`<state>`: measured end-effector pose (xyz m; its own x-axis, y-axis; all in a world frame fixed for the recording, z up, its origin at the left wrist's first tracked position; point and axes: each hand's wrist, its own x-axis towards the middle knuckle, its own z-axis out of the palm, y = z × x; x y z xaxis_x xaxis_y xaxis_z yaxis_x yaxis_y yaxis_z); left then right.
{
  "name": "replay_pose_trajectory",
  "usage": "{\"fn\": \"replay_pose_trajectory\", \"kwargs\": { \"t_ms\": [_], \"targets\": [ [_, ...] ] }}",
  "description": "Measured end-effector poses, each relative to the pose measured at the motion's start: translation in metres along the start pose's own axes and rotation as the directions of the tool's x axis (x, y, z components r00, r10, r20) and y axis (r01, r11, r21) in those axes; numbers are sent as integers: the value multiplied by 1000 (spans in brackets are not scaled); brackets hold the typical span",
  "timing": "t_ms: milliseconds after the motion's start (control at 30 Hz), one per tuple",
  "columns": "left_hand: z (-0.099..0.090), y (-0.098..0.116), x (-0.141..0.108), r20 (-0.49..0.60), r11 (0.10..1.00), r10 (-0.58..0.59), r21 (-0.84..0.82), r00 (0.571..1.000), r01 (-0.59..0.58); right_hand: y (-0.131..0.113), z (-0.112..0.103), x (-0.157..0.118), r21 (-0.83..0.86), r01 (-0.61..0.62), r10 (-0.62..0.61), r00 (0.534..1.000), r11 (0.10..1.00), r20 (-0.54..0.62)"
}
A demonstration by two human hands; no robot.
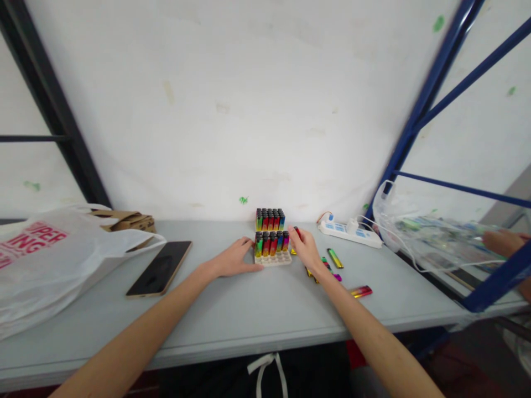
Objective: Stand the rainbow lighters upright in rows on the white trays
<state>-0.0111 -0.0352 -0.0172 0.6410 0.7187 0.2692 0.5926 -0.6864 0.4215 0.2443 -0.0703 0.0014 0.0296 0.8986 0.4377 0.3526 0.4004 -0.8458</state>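
Observation:
A pale tray (277, 260) with rows of round holes holds several upright metallic lighters (272, 245) in its rear part; its front holes are bare. Behind it, against the wall, stands another block of upright lighters (270, 220). At the tray's left side rests my left hand (235, 258), fingers apart, thumb along the front left corner, holding nothing. My right hand (305, 247), just right of the tray, pinches a red lighter (296, 231). Loose lighters lie beside and partly under my right forearm, among them a green-gold one (335, 258) and a red one (362, 291).
On the left lie a dark phone (160, 269) and a white plastic bag (62, 260) with cardboard (133, 221) behind it. A power strip (352, 232) with cables sits back right. Past the blue frame (415, 127) are plastic bags and another person's hand (504, 243).

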Motion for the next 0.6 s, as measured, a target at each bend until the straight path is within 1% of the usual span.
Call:
{"fn": "replay_pose_trajectory", "kwargs": {
  "t_ms": [100, 200, 400, 600],
  "targets": [
    [0, -1, 0, -10, 1000, 0, -8, 1000, 0, 1, 4, 0, -94, 24, -31, 997, 995, -71],
    [1, -1, 0, -12, 1000, -2, -3, 1000, 2, 4, 9, 0, -145, 28, -41, 995, 989, -93],
    [1, -2, 0, -9, 1000, 7, -11, 1000, -7, 6, 15, -2, -187, 48, -60, 996, 981, -62],
    [1, -1, 0, -8, 1000, 2, -5, 1000, -2, 1, 13, -3, -163, 83, -91, 995, 983, -43]
  ]
}}
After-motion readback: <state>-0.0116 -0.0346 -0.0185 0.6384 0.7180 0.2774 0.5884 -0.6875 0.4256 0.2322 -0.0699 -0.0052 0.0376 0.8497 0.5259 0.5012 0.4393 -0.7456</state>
